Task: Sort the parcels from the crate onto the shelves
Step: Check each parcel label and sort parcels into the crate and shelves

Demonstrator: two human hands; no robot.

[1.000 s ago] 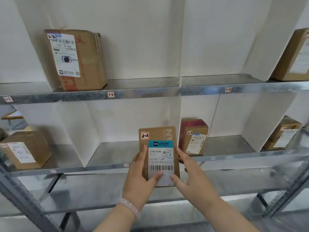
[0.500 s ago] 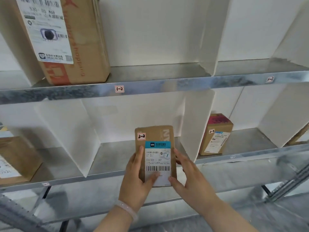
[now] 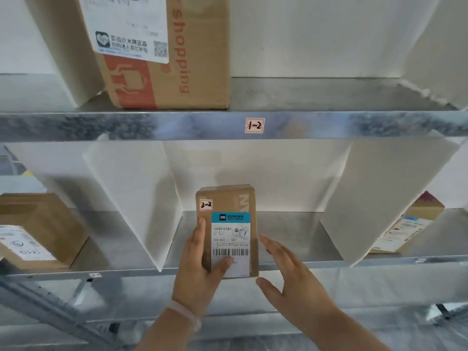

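A small brown cardboard parcel [image 3: 228,198] with a blue-topped shipping label and a red-framed tag reading 2-2 stands upright at the front edge of the middle shelf [image 3: 291,239], in the bay between two white dividers. My left hand [image 3: 200,269] grips its left side, thumb across the label. My right hand [image 3: 286,272] is at its right side, fingers spread; its fingers look slightly off the box.
The upper shelf rail carries a tag 1-2 [image 3: 254,125], with a large orange-printed box [image 3: 162,59] above it. A brown parcel [image 3: 38,231] sits in the left bay, another labelled parcel [image 3: 410,224] in the right bay. White dividers [image 3: 141,198] flank the bay.
The view has moved closer and to the right, centring the bay under tag 1-2. The parcel has gone forward onto the shelf edge, and my right hand has loosened away from it.
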